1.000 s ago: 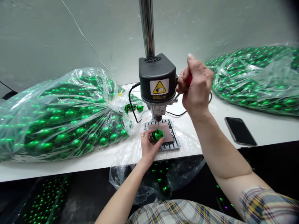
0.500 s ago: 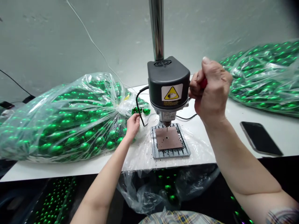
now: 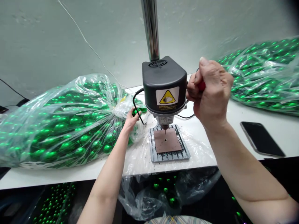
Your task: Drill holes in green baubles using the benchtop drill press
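Note:
My right hand (image 3: 211, 90) is closed around the red knob (image 3: 201, 86) of a lever on the right side of a black bench drill press (image 3: 164, 84). Left of the machine, my left hand (image 3: 131, 119) has its thumb and fingers around a shiny green ball (image 3: 136, 112), partly hidden behind a black cable. Under the drill head a thin bit (image 3: 165, 131) points down at a brownish square plate (image 3: 167, 146) with a small dark hole. That plate rests on a grey slotted base (image 3: 153, 157) scattered with dark shavings.
A large clear bag of green balls (image 3: 70, 124) lies on the left of the white table (image 3: 93, 172), another bag (image 3: 268, 77) at the right. A phone (image 3: 262, 139) lies near the front edge. Clear plastic (image 3: 144, 193) hangs over the front edge, with green balls (image 3: 165, 189) below.
My left hand has moved slightly up to the green balls behind the cable and taken hold of one. My right hand stays on the knob. The view has shifted slightly.

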A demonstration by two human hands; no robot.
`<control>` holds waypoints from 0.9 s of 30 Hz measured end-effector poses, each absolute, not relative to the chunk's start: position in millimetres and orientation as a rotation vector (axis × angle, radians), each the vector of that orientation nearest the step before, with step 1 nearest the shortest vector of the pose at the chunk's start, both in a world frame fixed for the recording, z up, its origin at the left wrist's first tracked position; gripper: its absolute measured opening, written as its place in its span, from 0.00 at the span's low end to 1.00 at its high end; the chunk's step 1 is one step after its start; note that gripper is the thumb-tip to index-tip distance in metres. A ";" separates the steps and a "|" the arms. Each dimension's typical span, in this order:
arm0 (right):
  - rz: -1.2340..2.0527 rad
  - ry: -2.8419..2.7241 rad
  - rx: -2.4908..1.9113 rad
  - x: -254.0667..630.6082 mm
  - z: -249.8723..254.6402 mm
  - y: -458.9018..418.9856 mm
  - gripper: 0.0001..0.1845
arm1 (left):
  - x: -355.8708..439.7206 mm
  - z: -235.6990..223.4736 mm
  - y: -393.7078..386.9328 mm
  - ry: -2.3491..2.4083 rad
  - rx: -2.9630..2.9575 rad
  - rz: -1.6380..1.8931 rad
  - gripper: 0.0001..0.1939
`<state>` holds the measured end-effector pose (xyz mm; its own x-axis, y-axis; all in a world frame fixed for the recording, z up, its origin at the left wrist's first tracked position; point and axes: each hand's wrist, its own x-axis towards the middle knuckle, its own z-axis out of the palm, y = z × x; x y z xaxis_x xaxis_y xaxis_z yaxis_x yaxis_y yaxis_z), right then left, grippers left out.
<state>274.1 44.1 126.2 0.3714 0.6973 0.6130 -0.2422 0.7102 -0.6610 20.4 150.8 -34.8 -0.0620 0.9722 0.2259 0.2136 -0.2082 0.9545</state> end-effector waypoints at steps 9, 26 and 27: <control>0.584 -0.989 -0.486 270.8 126.7 45.7 0.24 | -0.5 -15.8 18.7 1.002 0.858 1.332 0.29; 0.571 -1.070 -0.555 274.0 126.1 50.4 0.34 | 87.3 -71.0 16.0 1.191 1.022 1.329 0.30; 0.569 -1.072 -0.553 273.9 125.7 50.6 0.34 | 86.1 -69.0 16.4 1.178 1.000 1.315 0.30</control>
<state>273.9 50.6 125.7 0.3663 0.6699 0.6458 -0.1595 0.7290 -0.6656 86.1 16.4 -69.0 -0.0924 0.9939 -0.0597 -0.1684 0.0435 0.9848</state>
